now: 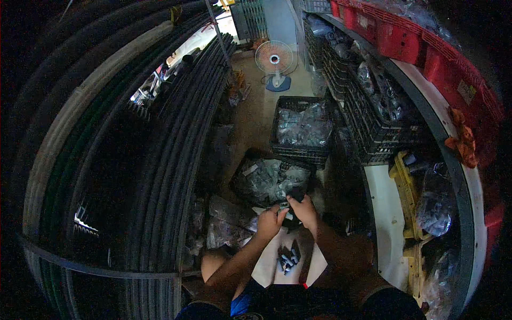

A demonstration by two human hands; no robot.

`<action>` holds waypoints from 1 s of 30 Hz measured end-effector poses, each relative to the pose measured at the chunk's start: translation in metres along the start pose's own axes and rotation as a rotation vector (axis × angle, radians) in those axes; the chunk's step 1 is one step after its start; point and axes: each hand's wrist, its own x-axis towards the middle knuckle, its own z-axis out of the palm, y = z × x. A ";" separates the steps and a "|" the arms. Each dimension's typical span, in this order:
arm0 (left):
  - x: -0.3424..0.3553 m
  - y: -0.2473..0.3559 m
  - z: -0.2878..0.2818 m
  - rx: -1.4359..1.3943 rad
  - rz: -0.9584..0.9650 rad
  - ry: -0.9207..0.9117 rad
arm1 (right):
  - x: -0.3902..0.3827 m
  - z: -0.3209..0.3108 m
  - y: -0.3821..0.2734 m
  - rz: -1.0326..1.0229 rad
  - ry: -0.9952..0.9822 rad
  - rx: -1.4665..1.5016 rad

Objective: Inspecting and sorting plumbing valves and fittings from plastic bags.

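Note:
My left hand and my right hand are held close together, just in front of the nearer black crate. Both have their fingers closed in a pinch. What lies between the left fingers is small and pale, too unclear to name. At the right fingertips is something dark that I cannot make out. Clear plastic bags of greyish pieces fill the nearer crate. Below my hands, between my legs, several small grey and dark pieces lie in a loose pile on a pale flat surface.
Long dark pipes fill a rack on the left. A standing fan is on the floor ahead. Another black crate stack stands beyond the nearer crate. Crates line the right side, with red bins above and yellow bins nearer.

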 end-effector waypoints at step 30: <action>0.003 -0.016 0.026 -1.238 -0.636 -0.290 | -0.056 -0.006 -0.040 -0.215 -0.363 0.459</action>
